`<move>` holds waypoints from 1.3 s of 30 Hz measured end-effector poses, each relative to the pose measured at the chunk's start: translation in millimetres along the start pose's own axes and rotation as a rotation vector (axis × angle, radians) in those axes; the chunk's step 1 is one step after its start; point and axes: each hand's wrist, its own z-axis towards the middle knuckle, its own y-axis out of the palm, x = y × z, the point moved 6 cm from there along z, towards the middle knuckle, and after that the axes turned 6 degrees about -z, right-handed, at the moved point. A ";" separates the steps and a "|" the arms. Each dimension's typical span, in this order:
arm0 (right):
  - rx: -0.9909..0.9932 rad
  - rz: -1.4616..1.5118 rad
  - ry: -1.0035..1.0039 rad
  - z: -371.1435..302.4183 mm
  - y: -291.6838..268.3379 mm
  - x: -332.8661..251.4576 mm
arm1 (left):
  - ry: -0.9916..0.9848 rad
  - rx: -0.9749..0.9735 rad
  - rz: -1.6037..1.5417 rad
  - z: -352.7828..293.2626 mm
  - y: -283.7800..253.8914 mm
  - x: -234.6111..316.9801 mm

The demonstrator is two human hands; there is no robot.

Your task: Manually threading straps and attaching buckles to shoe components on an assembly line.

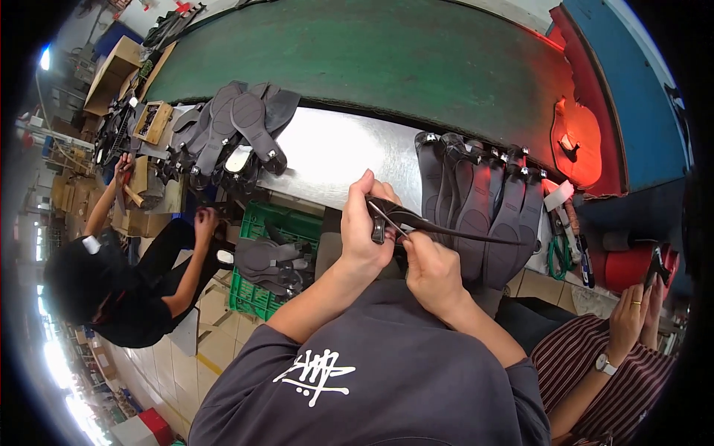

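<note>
My left hand point(364, 230) is closed around the heel end of a dark shoe sole point(454, 232), held above the front edge of the metal bench. The sole is turned edge-on, its thin toe end pointing right, and a short black heel point(378, 230) hangs below my fingers. Close beside it, my right hand point(435, 273) is closed in a pinch on a thin, pale, rod-like tool point(388, 218). This tool slants up and left across the heel end; its tip lies near my left fingers. Exactly where it touches is hard to make out.
Dark soles point(476, 201) stand in a row on the right of the metal bench point(342, 152); another pile point(238, 123) lies left. Beyond is a green conveyor belt point(357, 52). A green crate point(245, 286) holds more soles. Co-workers sit left point(126, 290) and right point(595, 357).
</note>
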 end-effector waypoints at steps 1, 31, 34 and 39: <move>-0.041 0.020 -0.006 -0.2 2.1 -0.2 | 0.015 -0.010 0.000 0.6 -0.2 1.2; -0.213 -0.142 -0.057 17.7 -4.6 2.6 | 0.310 0.013 0.376 0.3 6.2 15.7; -0.317 -0.093 -0.061 22.7 -9.1 1.4 | 0.271 -0.022 0.332 4.5 5.1 13.8; -0.465 0.229 -0.018 25.2 -12.8 0.8 | 0.104 0.025 0.106 14.0 0.1 14.1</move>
